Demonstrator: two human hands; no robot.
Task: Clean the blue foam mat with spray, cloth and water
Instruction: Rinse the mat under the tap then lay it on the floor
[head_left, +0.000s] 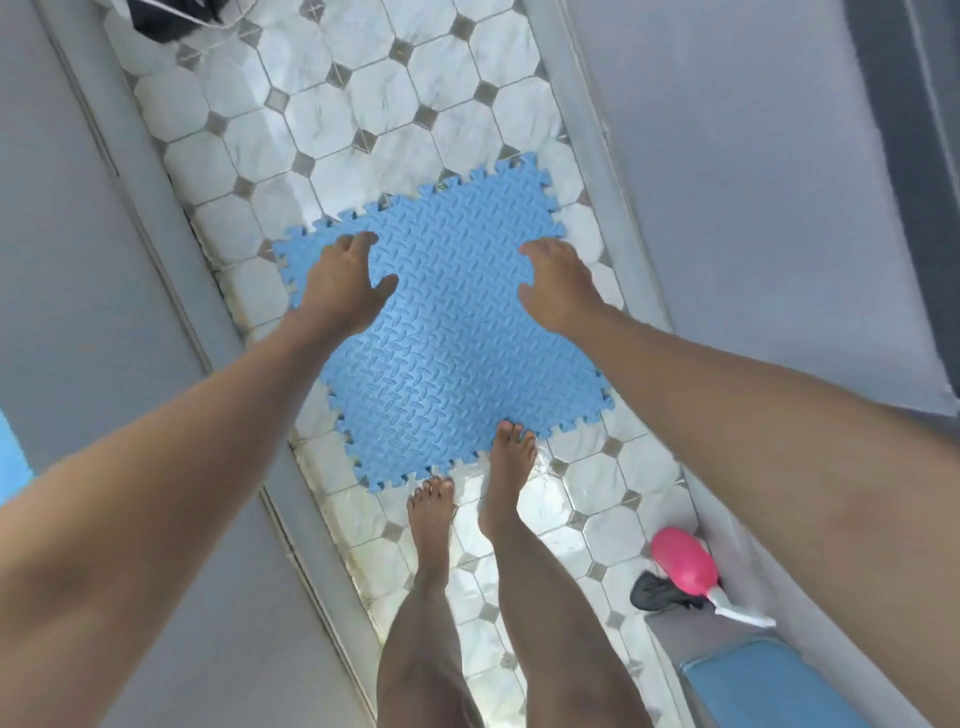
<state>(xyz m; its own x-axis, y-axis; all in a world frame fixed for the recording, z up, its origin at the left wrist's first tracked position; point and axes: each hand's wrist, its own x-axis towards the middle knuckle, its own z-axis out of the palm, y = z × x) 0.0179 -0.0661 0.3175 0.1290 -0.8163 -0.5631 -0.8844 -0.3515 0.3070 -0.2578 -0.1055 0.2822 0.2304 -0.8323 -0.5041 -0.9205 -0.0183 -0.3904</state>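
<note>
The blue foam mat (447, 332) with jigsaw edges and a ribbed pattern lies flat on the tiled floor. My left hand (345, 283) hovers over its left part, fingers spread, holding nothing. Over the mat's right part, my right hand (556, 288) is likewise empty with its fingers apart. A pink spray bottle (683, 564) with a white nozzle lies on its side at the lower right by the wall. Beside it sits a dark cloth (657, 592). My bare feet (467, 493) stand at the mat's near edge, one toe-tip on it.
The wet white octagonal floor tiles (363, 104) run in a narrow strip between grey walls (753, 182). A blue box-like object (769, 686) stands at the lower right. Something dark (166, 21) lies at the top left. Another blue edge (10, 457) shows at the far left.
</note>
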